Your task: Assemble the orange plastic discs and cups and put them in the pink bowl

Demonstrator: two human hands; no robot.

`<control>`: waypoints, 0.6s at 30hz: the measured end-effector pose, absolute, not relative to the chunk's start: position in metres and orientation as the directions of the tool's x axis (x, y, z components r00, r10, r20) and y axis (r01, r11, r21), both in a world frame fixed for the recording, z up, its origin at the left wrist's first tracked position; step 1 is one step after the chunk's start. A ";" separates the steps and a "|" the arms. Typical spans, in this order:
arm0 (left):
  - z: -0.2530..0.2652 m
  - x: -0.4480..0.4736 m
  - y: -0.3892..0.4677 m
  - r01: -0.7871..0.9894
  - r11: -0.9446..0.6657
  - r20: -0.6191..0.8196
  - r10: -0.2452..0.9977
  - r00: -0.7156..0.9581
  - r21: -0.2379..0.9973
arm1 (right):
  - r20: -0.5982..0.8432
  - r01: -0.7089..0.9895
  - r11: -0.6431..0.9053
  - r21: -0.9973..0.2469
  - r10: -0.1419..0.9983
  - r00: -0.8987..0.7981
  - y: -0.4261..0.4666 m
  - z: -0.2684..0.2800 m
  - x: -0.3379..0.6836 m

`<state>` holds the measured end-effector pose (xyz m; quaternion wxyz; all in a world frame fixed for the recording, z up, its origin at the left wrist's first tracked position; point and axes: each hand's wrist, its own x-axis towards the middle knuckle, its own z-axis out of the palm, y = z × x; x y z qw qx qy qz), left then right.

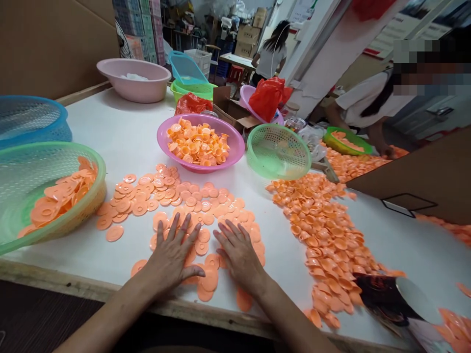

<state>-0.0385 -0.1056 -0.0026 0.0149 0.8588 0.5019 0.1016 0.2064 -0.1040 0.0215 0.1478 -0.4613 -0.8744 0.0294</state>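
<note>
Flat orange plastic discs (205,206) with a ring in the middle lie spread over the white table near its front edge. My left hand (172,252) rests palm down on some of them, fingers spread and thumb out to the right. Beside it, my right hand (239,255) also lies flat on discs, its fingers stretched forward and slightly apart. Several discs show between the two hands. Neither hand grips anything; what lies under the palms is hidden. To the right runs a long heap of orange cup-shaped pieces (327,235).
A pink basin (237,147) of orange cup-shaped pieces stands ahead. Nearby is a green basket (279,166). At left, a green basket (97,166) holds orange discs, with a blue basket (59,117) behind. A cardboard sheet (423,176) stands at right; a person (371,103) works beyond.
</note>
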 end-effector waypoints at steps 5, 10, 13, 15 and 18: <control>-0.004 -0.092 -0.116 0.919 -0.390 0.088 0.919 0.385 0.052 | 0.170 0.741 0.619 -0.260 0.785 -0.595 -0.125 0.016 0.210; 0.001 -0.085 -0.117 0.866 -0.497 0.136 0.863 0.487 0.052 | 0.162 0.767 0.593 -0.243 0.805 -0.571 -0.127 0.009 0.236; 0.002 -0.061 -0.113 0.773 -0.628 0.137 0.777 0.615 0.089 | 0.185 0.793 0.566 -0.226 0.824 -0.535 -0.128 0.015 0.246; 0.000 -0.054 -0.110 0.768 -0.632 0.132 0.774 0.619 0.102 | 0.200 0.820 0.526 -0.224 0.849 -0.490 -0.126 0.020 0.243; -0.002 -0.064 -0.111 0.789 -0.604 0.112 0.797 0.594 0.109 | 0.233 0.823 0.515 -0.240 0.854 -0.466 -0.116 0.025 0.221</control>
